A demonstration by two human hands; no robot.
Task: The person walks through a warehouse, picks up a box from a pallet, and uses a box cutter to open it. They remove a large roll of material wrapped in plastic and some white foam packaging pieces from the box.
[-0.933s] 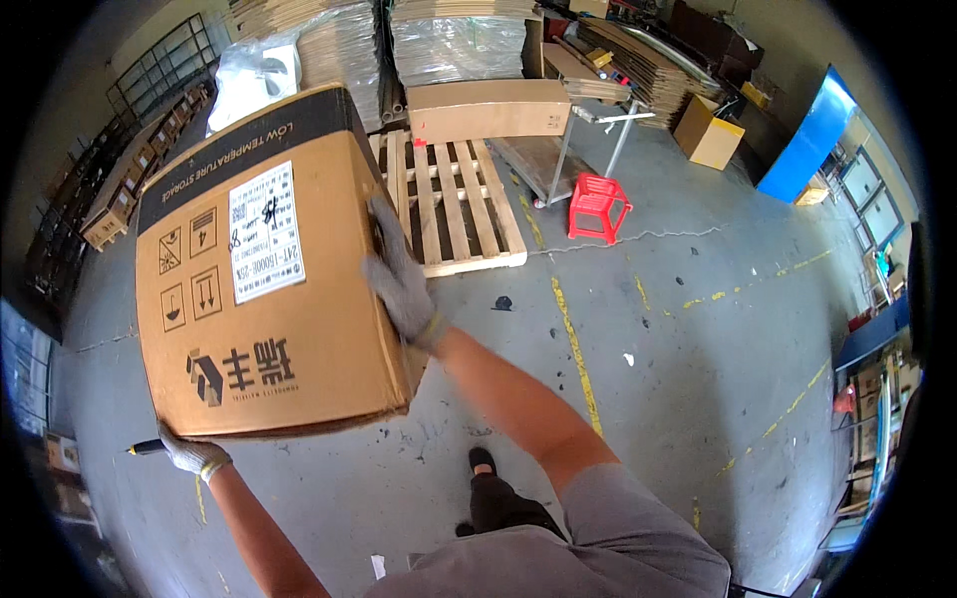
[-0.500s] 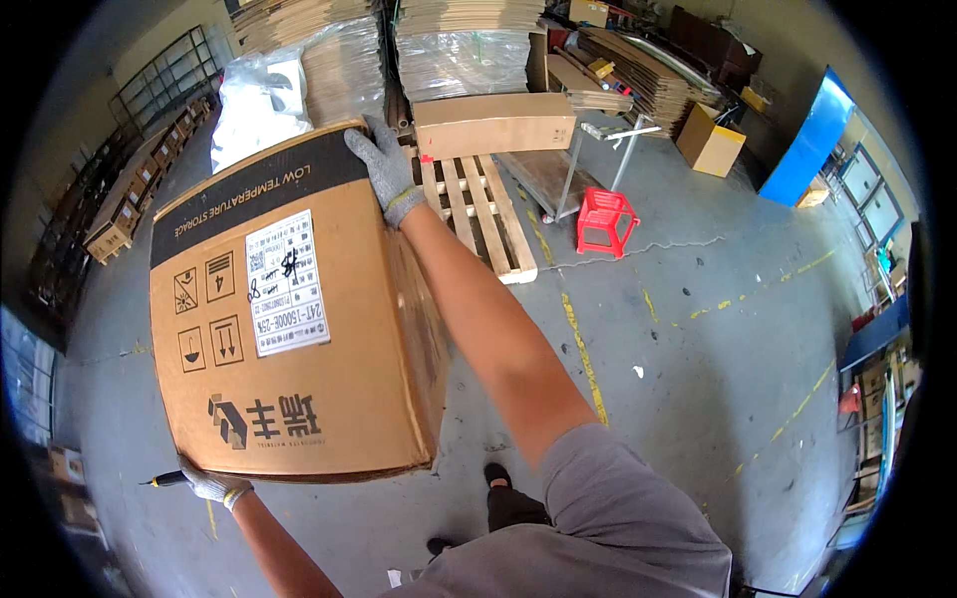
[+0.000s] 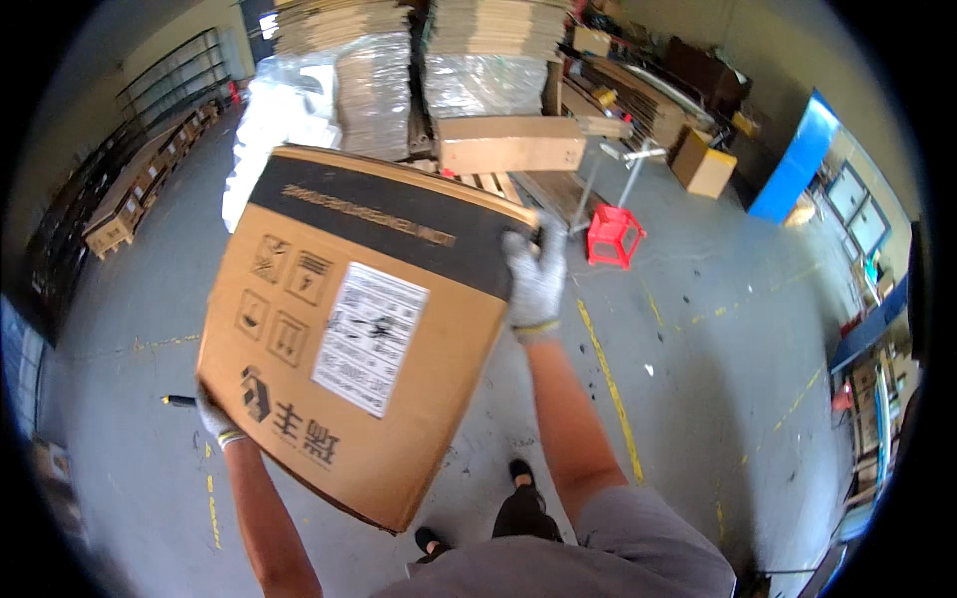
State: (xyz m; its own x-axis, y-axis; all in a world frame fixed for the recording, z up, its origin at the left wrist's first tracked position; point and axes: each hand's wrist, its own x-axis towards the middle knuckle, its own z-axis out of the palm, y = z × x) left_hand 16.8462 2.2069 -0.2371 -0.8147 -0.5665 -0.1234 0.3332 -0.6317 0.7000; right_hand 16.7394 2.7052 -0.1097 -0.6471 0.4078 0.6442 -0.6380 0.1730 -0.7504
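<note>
A large brown cardboard box (image 3: pixel 289 384) with a black band and a white label (image 3: pixel 371 337) hangs tilted above the floor between my hands. My right hand (image 3: pixel 538 274), in a grey knitted glove, grips its far right corner, thumb on the face and fingers around the edge. At the near left corner my gloved left hand (image 3: pixel 213 414) clasps the box from below; its fingers are partly hidden. A slim black-and-yellow tool (image 3: pixel 179 401) sticks out to the left of that hand; its exact kind cannot be made out.
Ahead stand a wooden pallet (image 3: pixel 490 184), a long carton (image 3: pixel 513 145) and wrapped cardboard stacks (image 3: pixel 488 85). A red plastic stool (image 3: pixel 614 237) is beside a metal-handled trolley (image 3: pixel 558 194). White plastic wrap (image 3: pixel 284 120) lies at the far left. Yellow lines (image 3: pixel 610 384) mark the grey floor.
The box has turned clockwise and its far right corner has swung right and nearer, my right hand moving with it. Both hands still hold it.
</note>
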